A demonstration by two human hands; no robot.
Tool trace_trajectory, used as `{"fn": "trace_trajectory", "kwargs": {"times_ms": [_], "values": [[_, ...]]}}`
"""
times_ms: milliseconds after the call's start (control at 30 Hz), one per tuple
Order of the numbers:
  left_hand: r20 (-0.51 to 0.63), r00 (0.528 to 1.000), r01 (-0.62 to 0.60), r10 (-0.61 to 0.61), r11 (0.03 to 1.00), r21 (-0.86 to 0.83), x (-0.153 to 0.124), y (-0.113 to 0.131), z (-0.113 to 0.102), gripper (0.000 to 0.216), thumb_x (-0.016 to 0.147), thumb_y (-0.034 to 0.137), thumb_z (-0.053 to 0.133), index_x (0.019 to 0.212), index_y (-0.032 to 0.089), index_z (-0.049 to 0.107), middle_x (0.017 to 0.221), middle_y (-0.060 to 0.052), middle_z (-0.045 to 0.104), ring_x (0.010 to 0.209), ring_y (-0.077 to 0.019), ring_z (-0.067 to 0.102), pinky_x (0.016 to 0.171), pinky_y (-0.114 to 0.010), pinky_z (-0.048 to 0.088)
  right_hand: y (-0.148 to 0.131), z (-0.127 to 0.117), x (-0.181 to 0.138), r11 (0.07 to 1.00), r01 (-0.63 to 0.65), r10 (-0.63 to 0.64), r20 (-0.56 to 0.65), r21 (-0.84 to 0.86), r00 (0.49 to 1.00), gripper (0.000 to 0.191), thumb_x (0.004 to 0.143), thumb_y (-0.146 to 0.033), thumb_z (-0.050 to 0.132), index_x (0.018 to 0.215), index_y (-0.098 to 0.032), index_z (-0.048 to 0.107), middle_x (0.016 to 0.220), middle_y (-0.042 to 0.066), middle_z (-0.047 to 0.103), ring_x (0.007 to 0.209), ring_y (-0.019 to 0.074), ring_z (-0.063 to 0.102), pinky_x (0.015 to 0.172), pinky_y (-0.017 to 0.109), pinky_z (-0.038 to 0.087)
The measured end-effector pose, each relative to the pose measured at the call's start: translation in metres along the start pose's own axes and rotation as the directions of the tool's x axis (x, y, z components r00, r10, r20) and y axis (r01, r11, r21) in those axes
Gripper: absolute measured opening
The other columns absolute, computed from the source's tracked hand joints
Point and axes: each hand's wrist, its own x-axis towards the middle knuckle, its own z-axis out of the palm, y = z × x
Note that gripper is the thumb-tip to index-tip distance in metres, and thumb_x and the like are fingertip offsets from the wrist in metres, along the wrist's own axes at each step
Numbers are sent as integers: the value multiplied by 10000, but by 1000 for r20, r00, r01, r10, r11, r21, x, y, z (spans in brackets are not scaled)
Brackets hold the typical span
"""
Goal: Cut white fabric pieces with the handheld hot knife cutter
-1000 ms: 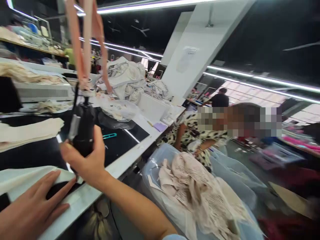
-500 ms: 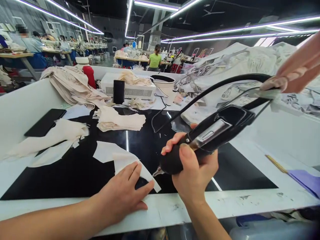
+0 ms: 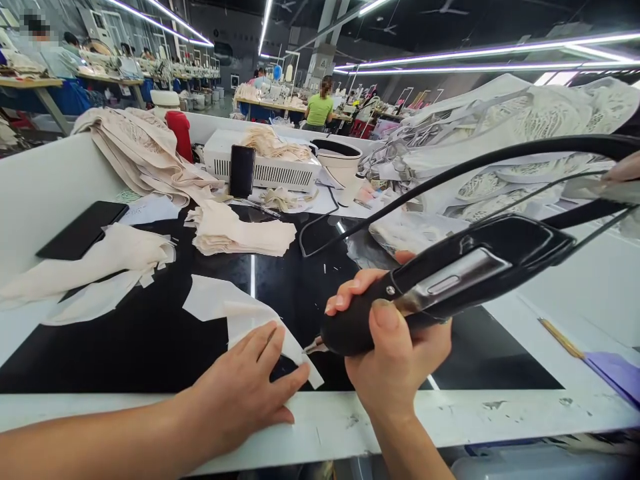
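Note:
My left hand (image 3: 250,387) lies flat with fingers spread, pressing a cut piece of white fabric (image 3: 215,297) onto the black mat (image 3: 170,360). In my right hand (image 3: 395,353) is a black corded hand tool (image 3: 470,267) with a metal strip along its side, its exact kind unclear. The tool's small metal tip (image 3: 314,345) points left and meets the fabric edge near my left fingertips; whether it presses in I cannot tell. A black cable (image 3: 450,175) arches from the tool's rear. At the right edge another person's hand (image 3: 625,170) is at the cable.
Behind the fabric sits a stack of cream pieces (image 3: 240,233); more cream pieces (image 3: 115,267) lie left beside a black phone (image 3: 83,230). A second phone (image 3: 242,171) leans on a white vented box (image 3: 265,170). White lace material (image 3: 500,140) is heaped right, near a yellow-handled tool (image 3: 560,337).
The tool's rear has swung right and slightly lower, and its tip has come to the fabric edge. The other person's hand has moved right, mostly out of view. My left hand stays put.

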Motion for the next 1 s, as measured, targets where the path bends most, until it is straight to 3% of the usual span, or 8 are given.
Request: {"fn": "trace_trajectory", "kwargs": {"times_ms": [533,800,1000], "values": [[-13,1000,2,-2,1000,6,1,-1,2,682,891,629,833,1416,247,624,1416,-274,670,1317,-438,685,1017,-521,636,2,2,0,997,31,-30,15,-66,999,362,904,-307,816,1226,-310,651,839,-67,702,570,115,661,544,270,609],[4,1000,1,-1,1000,20,1,0,3,663,905,640,813,1422,260,648,1430,-274,666,1328,-433,679,1021,-514,630,10,6,8,1000,25,-25,20,-10,1000,398,872,-293,826,1216,-291,624,829,-67,693,563,111,657,538,262,603],[-5,998,-56,56,993,106,-5,-4,5,630,904,643,818,1411,296,682,1394,-227,709,1268,-406,721,957,-481,656,10,13,2,999,-45,45,-2,-9,999,236,854,-212,772,1005,-267,600,828,-70,700,568,90,643,533,223,579]]}}
